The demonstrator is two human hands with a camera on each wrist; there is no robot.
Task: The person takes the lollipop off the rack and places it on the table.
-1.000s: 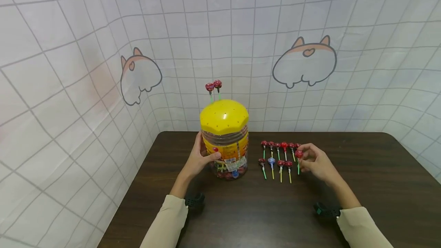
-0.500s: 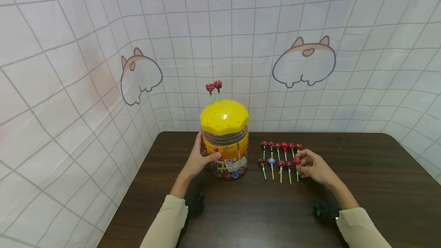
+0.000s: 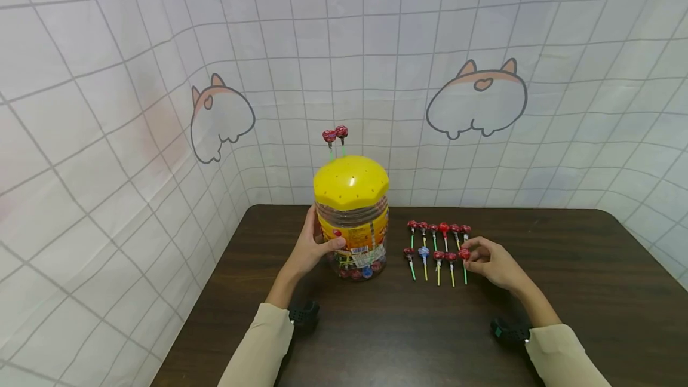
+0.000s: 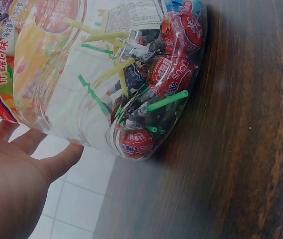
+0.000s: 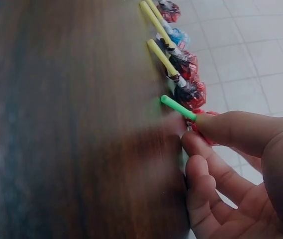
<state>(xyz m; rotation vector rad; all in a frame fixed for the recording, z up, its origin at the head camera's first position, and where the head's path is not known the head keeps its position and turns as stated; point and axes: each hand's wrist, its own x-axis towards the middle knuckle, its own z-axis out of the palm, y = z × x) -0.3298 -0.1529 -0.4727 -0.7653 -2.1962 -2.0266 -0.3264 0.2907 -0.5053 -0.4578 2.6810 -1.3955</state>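
My left hand (image 3: 310, 251) holds a clear plastic jar (image 3: 359, 235) with a domed yellow lid (image 3: 352, 181), thumb across its front. Through the jar's wall, wrapped lollipops (image 4: 173, 72) show near its base in the left wrist view. On the right, my right hand (image 3: 493, 263) pinches a red lollipop (image 3: 464, 254) with a green stick (image 5: 178, 107) between thumb and fingers. It lies at the right end of the nearer row, beside other red lollipops (image 3: 450, 257) and a blue one (image 3: 424, 252). A second row of lollipops (image 3: 443, 229) lies just behind.
Two red lollipops (image 3: 335, 134) stick up at the back of the lid. The dark wooden table (image 3: 376, 333) ends at a grid-patterned white cloth (image 3: 371, 76) behind. Each wrist wears a black strap with a device (image 3: 304, 313).
My right hand has moved a little toward me, bringing the red lollipop from beside the back row down to the near row's right end. The left hand and jar stay put.
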